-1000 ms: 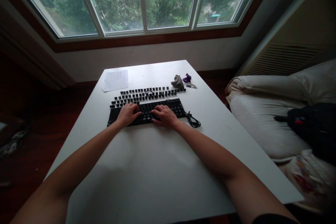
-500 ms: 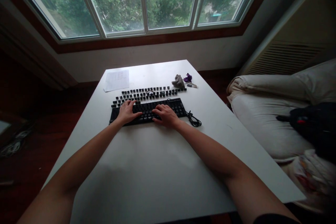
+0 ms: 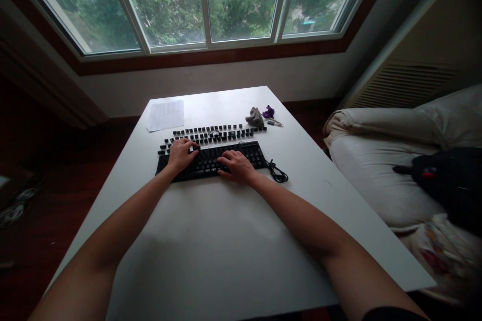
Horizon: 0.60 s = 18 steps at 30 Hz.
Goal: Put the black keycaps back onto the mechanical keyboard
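A black keyboard (image 3: 211, 154) lies on the white table, its far edge facing rows of loose black keycaps (image 3: 203, 136). My left hand (image 3: 182, 155) reaches over the keyboard's left part to the nearest row, thumb and forefinger drawn together around a small dark keycap (image 3: 196, 148). The other left fingers are partly hidden. Across the keyboard's middle right rests my right hand (image 3: 238, 165), fingers stretched out and slightly spread, holding nothing. The keyboard's coiled cable (image 3: 277, 172) lies off its right end.
Printed paper (image 3: 165, 115) lies at the table's far left. A grey cloth (image 3: 255, 117), a purple crumpled item (image 3: 268, 111) and thin tools (image 3: 275, 123) sit at the far right. Beyond the white table (image 3: 226, 256) are a window and, to the right, a pale sofa (image 3: 376, 170).
My left hand has shifted forward from over the keys to the nearest keycap row, and its thumb has closed toward the forefinger. The right hand stays on the keyboard.
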### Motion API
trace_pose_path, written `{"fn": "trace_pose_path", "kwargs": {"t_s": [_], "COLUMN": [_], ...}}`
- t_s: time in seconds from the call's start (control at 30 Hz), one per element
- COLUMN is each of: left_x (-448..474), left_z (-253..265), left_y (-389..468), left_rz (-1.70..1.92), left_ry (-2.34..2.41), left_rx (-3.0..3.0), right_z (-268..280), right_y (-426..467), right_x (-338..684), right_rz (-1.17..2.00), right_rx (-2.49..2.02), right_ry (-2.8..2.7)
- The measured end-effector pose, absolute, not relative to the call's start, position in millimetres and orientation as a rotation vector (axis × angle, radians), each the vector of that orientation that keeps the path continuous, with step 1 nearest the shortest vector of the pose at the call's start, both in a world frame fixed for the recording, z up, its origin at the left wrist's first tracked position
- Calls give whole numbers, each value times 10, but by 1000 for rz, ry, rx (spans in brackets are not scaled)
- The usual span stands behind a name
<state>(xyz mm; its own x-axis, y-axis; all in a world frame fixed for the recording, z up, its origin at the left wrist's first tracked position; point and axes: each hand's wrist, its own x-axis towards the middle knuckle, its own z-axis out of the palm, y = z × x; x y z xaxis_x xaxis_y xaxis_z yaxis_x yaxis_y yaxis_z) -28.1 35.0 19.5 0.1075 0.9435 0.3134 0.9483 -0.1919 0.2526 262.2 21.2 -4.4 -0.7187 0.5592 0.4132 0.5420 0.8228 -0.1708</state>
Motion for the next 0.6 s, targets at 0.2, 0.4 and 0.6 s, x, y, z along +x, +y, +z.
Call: {"fn": "trace_pose_path", "kwargs": {"t_s": [0.2, 0.4, 0.6], "left_x": [-315, -326, -288], "left_z": [232, 235, 195], "left_y": [686, 880, 964], "left_rz": [-485, -309, -267], "left_ry": [-1916, -1869, -1863], "left_rx": [-2392, -2486, -2499], "right_z": [-31, -48, -63], "right_y": [217, 235, 246], "right_x": [2629, 2643, 2649], "right_rz": [49, 21, 24], "right_rx": [-818, -813, -810], "right_ry": [-2553, -2565, -2560]}}
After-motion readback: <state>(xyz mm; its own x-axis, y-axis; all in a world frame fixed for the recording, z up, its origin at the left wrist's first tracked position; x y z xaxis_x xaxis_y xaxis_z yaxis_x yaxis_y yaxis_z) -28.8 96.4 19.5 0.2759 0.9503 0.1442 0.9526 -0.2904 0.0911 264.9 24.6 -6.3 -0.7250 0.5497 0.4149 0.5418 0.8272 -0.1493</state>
